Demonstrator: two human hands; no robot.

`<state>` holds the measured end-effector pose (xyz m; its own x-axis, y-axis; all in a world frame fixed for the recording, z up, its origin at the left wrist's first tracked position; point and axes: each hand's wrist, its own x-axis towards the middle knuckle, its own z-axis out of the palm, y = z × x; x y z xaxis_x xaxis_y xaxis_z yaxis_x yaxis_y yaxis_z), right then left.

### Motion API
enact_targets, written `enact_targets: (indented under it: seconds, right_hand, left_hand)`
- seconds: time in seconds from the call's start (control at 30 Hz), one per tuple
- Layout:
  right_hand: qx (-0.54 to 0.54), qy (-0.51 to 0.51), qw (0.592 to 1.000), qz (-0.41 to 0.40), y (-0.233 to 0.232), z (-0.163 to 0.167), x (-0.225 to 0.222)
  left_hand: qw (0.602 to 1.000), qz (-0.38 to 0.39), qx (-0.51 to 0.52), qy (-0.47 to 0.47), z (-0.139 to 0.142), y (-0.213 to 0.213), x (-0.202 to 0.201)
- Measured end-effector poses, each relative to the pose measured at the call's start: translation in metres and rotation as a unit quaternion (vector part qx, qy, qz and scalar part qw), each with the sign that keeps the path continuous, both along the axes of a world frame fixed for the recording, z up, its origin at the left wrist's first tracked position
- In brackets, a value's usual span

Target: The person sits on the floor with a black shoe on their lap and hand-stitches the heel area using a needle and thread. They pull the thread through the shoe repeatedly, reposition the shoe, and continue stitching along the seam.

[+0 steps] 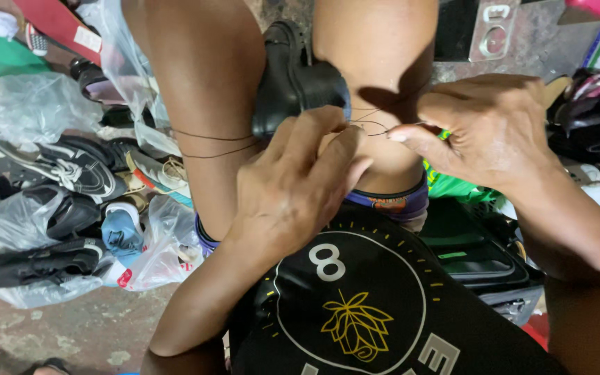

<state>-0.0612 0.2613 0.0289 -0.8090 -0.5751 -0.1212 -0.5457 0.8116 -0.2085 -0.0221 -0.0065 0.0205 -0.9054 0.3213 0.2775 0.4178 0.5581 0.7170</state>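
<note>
A black shoe [293, 80] is clamped upright between my two knees. My left hand [296, 184] rests against the shoe's near side, fingers curled together over the stitching spot. A thin dark thread [213, 142] runs from under those fingers across my left thigh, and another loop of thread [376, 126] crosses the gap to my right hand [484, 128]. The right hand pinches that thread between thumb and forefinger just right of the shoe. Whether a needle is held is too small to tell.
A heap of shoes [71, 170], some in clear plastic bags [29, 104], lies on the concrete floor to the left. A black case [473, 257] and green cloth [453, 186] sit by my right leg. More bags and shoes [595, 132] crowd the right edge.
</note>
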Motion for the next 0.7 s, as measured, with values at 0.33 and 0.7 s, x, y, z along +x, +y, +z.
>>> enact_targets:
  seconds: [0.33, 0.7]
  right_hand:
    - [-0.006, -0.055, 0.998, 0.016, -0.020, -0.008, -0.003]
    - [-0.234, -0.163, 0.958, 0.005, -0.029, -0.021, -0.010]
  left_hand:
    - [0.993, 0.016, 0.085, -0.084, -0.026, 0.003, 0.000]
    - [0.973, 0.024, 0.182, -0.138, 0.000, -0.023, -0.012]
